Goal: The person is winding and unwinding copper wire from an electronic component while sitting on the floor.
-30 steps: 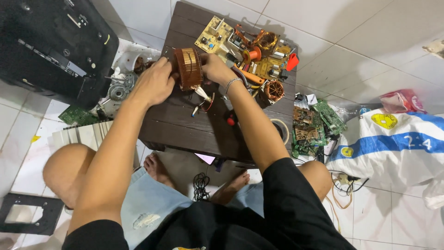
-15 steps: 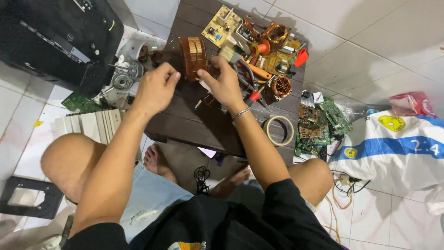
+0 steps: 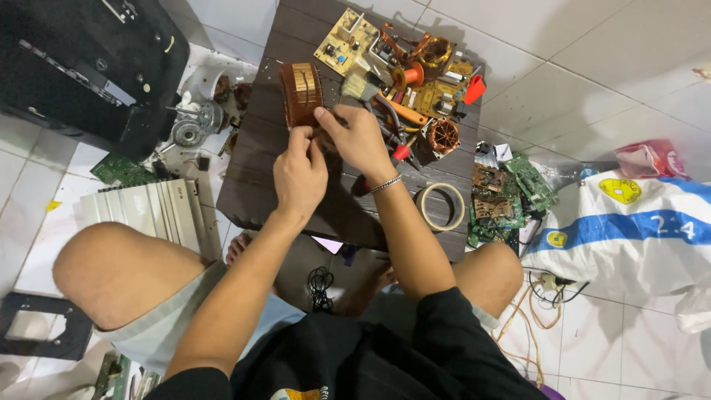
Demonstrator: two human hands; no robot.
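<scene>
On the dark wooden bench [image 3: 296, 200] your copper-wound coil [image 3: 300, 92] stands on edge, intact. Just below it your left hand [image 3: 298, 176] and right hand [image 3: 361, 138] meet, fingers pinched shut on something too small to tell; unwinding looks barely begun.

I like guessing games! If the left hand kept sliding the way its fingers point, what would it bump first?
Most likely the brown copper-wound coil block, just beyond the left hand on the dark wooden table. The fingertips already look close to it, though depth is hard to judge from above.
</scene>
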